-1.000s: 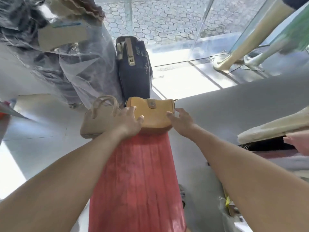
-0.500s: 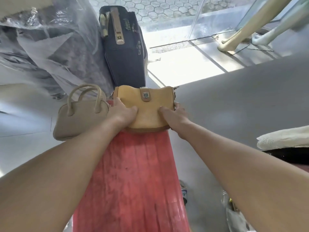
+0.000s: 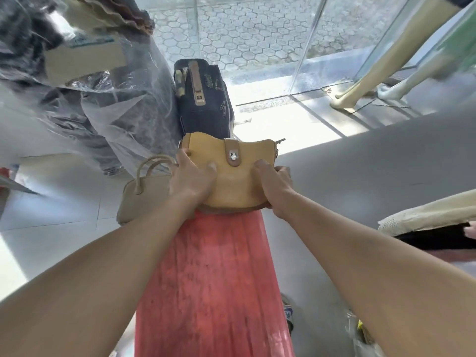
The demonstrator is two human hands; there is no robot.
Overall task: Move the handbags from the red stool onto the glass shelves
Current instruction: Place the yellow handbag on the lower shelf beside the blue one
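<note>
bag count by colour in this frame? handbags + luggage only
Mustard-yellow handbag: 1, gripped by left hand and right hand at the far end of the red stool
Beige handbag: 1, at the stool's left side
Dark navy suitcase: 1, upright beyond the stool
Total: 3

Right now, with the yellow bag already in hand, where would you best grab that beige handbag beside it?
By its two looped handles, from above. The beige handbag lies at the left edge of the red stool with the handles arching up and clear, just left of the left hand, so fingers could likely hook through them.
</note>
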